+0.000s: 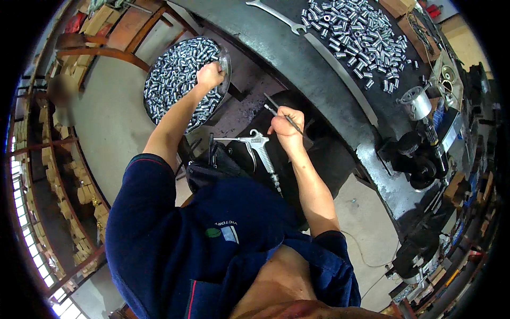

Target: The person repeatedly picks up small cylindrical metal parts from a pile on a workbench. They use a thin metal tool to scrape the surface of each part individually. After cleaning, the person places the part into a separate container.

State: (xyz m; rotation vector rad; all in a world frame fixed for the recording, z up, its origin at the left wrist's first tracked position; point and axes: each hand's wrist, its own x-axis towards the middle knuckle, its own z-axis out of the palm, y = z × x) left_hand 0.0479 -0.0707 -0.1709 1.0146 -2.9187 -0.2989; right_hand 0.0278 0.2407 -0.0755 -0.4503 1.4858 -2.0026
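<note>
My left hand [211,75] reaches over a round tub [228,63] full of short, shiny metal sleeves [172,80]. Its fingers are curled down at the tub's right side; what they grip, if anything, is hidden. In front of my body, my right hand [288,126] is closed around a slim metal rod [272,110]. The rod's pale end sticks out to the upper left, and another thin dark pointed piece [270,99] shows beside it. A silver air blow gun [258,144] lies on the dark cloth over my lap, just left of my right hand.
A dark workbench [329,101] runs along the right, with a loose pile of metal sleeves [356,37], an open-ended wrench [277,17] and a long flat metal strip [345,77]. A machine with dark knobs [422,173] stands farther right. A wooden chair [133,32] is behind the tub.
</note>
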